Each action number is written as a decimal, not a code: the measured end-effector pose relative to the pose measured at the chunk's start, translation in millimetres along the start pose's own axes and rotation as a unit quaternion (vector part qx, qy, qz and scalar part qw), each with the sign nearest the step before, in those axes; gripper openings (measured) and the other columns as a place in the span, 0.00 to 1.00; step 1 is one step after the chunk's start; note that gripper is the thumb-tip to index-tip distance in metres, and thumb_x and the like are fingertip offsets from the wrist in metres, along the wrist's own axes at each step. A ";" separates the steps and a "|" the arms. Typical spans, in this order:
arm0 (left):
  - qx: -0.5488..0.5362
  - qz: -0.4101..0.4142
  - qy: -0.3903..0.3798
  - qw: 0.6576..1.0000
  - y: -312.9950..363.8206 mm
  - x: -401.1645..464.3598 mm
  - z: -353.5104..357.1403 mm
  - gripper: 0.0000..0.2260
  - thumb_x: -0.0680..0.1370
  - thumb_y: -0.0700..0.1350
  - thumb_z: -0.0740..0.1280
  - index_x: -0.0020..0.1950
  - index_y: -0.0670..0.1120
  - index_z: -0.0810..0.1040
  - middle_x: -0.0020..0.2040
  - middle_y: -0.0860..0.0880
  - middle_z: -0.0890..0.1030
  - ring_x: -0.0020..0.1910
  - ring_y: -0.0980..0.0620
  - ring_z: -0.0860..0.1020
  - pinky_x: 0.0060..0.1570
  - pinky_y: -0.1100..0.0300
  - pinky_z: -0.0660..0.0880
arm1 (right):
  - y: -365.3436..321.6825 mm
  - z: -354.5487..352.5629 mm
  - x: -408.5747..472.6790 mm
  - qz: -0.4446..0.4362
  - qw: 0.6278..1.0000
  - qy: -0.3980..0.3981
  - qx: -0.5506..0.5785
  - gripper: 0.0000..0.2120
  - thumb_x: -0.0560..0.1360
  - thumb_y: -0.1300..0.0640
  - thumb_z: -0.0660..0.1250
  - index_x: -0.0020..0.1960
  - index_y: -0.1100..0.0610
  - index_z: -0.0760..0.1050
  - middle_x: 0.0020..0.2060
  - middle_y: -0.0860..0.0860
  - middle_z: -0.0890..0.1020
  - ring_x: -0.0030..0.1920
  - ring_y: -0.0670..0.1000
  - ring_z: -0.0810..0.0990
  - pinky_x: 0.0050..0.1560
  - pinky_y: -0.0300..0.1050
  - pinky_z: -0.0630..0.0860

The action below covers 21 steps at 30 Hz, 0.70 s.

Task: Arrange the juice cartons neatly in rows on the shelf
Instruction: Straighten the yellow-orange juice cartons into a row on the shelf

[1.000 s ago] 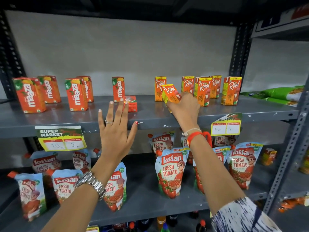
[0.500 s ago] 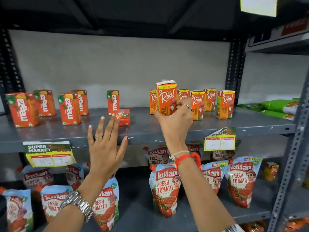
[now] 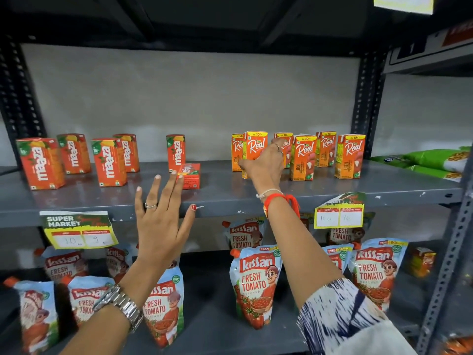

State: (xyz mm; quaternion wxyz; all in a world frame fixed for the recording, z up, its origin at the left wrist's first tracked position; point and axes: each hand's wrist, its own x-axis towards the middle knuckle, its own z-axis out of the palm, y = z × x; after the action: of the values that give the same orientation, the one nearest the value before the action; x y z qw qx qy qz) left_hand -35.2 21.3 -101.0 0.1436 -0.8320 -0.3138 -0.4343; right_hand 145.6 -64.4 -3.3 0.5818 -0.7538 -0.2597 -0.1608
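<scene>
**Rt hand on a Real carton, left hand spread over shelf edge**

Right hand (image 3: 266,163) wraps around an orange Real carton (image 3: 254,149), fingers closed on its right side & front; carton is upright, base at or just above the grey shelf (image 3: 256,193) — can't tell if it's touching. It sits just in front of & overlapping another Real carton (image 3: 236,152) at the left end of the group. More Real cartons to the right, all upright: one mostly hidden behind the hand (image 3: 286,147), one front (image 3: 302,157), one back (image 3: 325,149), one front at far right (image 3: 349,156). Rows uneven, gaps btwn them.

Left hand (image 3: 161,221) is wide open, fingers spread, holding nothing, palm toward the shelf front. Its fingertips (image 3: 158,177) are near a small red carton lying flat (image 3: 190,175), just in front of an upright Maaza carton (image 3: 175,152). Four more Maaza cartons stand on the shelf's left part, in two pairs: (image 3: 39,162), (image 3: 74,153), (image 3: 108,161), (image 3: 127,152).

Price tags hang on the shelf lip: one left (image 3: 78,228), one right (image 3: 339,212). Lower shelf carries Kissan ketchup pouches (image 3: 254,283). Green packets (image 3: 435,162) lie at the far right.
</scene>
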 end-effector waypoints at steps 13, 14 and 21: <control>-0.001 -0.007 0.022 1.000 1.7 0.4 1.2 0.27 0.78 0.57 0.50 0.74 0.46 0.62 0.74 0.48 0.66 0.74 0.47 0.59 0.73 0.48 0.44 | 3.0 -1.6 -0.2 -0.017 0.994 -0.082 -0.075 0.44 0.64 0.54 0.79 0.71 0.59 0.57 0.62 0.59 0.73 0.62 0.61 0.74 0.59 0.51 0.73; -0.001 -0.009 0.023 1.000 2.6 -0.1 0.7 0.27 0.78 0.57 0.50 0.74 0.46 0.62 0.74 0.48 0.66 0.74 0.47 0.59 0.73 0.48 0.44 | 3.3 -1.8 -0.9 -0.022 0.993 -0.083 -0.077 0.45 0.64 0.54 0.78 0.72 0.59 0.56 0.62 0.60 0.72 0.63 0.61 0.74 0.60 0.51 0.73; 0.019 -0.007 0.014 1.000 3.2 0.1 -2.7 0.28 0.78 0.58 0.47 0.75 0.46 0.61 0.75 0.48 0.63 0.75 0.47 0.57 0.74 0.47 0.46 | 4.2 -3.2 -1.9 -0.038 0.993 -0.086 -0.077 0.48 0.62 0.51 0.79 0.71 0.62 0.56 0.65 0.60 0.70 0.66 0.61 0.71 0.63 0.51 0.70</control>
State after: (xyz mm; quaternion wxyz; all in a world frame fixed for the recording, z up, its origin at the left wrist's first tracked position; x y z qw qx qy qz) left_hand -34.8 17.5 -99.3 0.1607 -0.8208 -0.3260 -0.4407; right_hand 146.7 -68.6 -6.8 0.4907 -0.7972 -0.3241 -0.1365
